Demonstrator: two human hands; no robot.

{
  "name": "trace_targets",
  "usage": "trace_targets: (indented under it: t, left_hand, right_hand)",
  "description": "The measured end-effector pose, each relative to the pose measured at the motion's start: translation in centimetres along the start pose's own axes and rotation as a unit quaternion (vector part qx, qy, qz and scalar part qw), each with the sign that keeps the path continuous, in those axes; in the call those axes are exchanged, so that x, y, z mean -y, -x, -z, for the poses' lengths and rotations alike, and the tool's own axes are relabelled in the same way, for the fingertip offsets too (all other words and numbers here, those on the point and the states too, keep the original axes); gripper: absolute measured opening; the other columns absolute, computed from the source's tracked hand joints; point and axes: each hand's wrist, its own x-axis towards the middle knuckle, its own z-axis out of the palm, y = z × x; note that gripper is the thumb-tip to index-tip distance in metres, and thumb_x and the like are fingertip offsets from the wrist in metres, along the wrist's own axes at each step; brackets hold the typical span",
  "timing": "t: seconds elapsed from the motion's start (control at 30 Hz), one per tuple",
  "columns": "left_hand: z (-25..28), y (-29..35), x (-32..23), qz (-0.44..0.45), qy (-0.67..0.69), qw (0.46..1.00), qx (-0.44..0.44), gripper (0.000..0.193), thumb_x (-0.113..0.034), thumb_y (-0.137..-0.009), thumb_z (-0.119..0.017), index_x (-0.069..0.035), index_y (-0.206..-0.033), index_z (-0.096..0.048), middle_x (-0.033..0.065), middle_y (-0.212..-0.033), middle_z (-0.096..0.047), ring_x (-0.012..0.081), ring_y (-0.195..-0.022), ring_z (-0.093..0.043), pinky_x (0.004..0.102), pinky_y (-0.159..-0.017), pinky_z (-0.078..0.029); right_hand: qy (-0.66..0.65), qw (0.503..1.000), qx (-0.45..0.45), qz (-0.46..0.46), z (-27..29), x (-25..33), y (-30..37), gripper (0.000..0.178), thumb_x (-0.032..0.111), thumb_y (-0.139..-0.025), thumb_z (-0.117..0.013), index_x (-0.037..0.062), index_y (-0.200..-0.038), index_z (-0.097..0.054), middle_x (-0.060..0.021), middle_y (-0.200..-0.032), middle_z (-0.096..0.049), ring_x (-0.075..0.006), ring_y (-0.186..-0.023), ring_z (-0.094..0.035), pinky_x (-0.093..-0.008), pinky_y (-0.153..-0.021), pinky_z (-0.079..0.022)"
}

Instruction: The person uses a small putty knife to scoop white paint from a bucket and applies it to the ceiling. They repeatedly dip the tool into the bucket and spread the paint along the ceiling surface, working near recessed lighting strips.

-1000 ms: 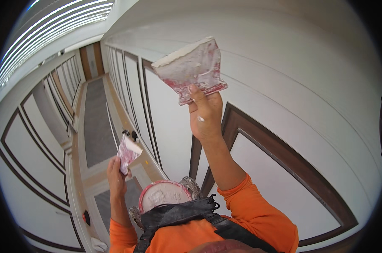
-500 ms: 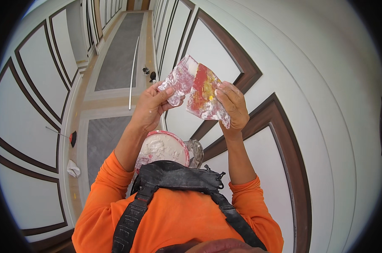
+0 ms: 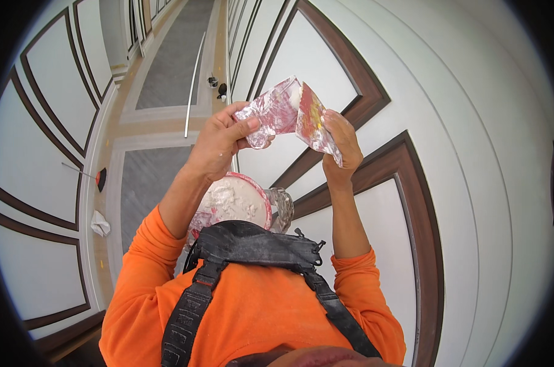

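The left hand (image 3: pixel 223 139) pinches a flat, red, white-smeared, plastic-looking scraper (image 3: pixel 278 110); the right hand (image 3: pixel 344 142), thumb hidden, clasps a flat, yellow-stained red scraper (image 3: pixel 312 120), edges apparently touching between the hands. Both should handle light, stiff, slick; best held by narrow ends.

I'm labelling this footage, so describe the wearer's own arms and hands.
The left hand and right hand are bare, with no glove or watch showing. The left sleeve and right sleeve are orange and creased, ending short of the wrists so that much of each forearm is uncovered. I see no printed markings on either sleeve.
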Motion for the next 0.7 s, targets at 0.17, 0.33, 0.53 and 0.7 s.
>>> trace_targets:
  t: [0.17,0.33,0.53,0.7]
  left_hand:
    - [0.3,0.5,0.1,0.013,-0.007,1.000,0.028,0.031,-0.009,-0.097,-0.067,0.003,-0.124,-0.058,0.0101,-0.102,-0.073,0.0154,-0.088,-0.073,0.0313,-0.081,-0.063]
    - [0.1,0.7,-0.9,0.005,-0.016,1.000,-0.024,0.038,-0.014,-0.095,-0.069,0.003,-0.128,-0.057,0.0090,-0.106,-0.073,0.0148,-0.090,-0.073,0.0307,-0.082,-0.061]
    - [3.8,0.9,-0.5,-0.009,-0.054,0.992,-0.109,0.037,-0.017,-0.096,-0.067,0.001,-0.127,-0.058,0.0070,-0.105,-0.072,0.0141,-0.090,-0.073,0.0290,-0.081,-0.061]
    - [5.7,1.0,0.6,-0.002,-0.054,0.990,-0.132,0.035,-0.018,-0.097,-0.066,0.001,-0.125,-0.058,0.0072,-0.105,-0.071,0.0133,-0.089,-0.073,0.0280,-0.080,-0.061]
  right_hand:
    - [0.033,0.997,0.000,-0.075,-0.5,-1.0,0.7,0.057,-0.023,-0.067,-0.058,0.0016,-0.116,-0.072,-0.0138,-0.111,-0.070,-0.0303,-0.105,-0.068,-0.0375,-0.096,-0.054]
    - [0.209,0.960,0.077,-0.169,0.0,-3.1,2.0,0.024,0.000,-0.088,-0.065,-0.0012,-0.112,-0.069,-0.0085,-0.089,-0.064,-0.0235,-0.080,-0.064,-0.0344,-0.073,-0.054]
    - [-0.209,0.779,0.069,-0.588,1.2,-3.1,1.6,0.056,0.054,-0.104,-0.047,0.0023,-0.090,-0.062,-0.0042,-0.060,-0.056,-0.0158,-0.049,-0.054,-0.0302,-0.046,-0.044]
    - [-0.430,0.672,0.049,-0.602,1.4,-1.7,1.5,0.050,0.048,-0.104,-0.049,-0.0003,-0.106,-0.062,-0.0103,-0.075,-0.064,-0.0180,-0.057,-0.061,-0.0300,-0.048,-0.048]
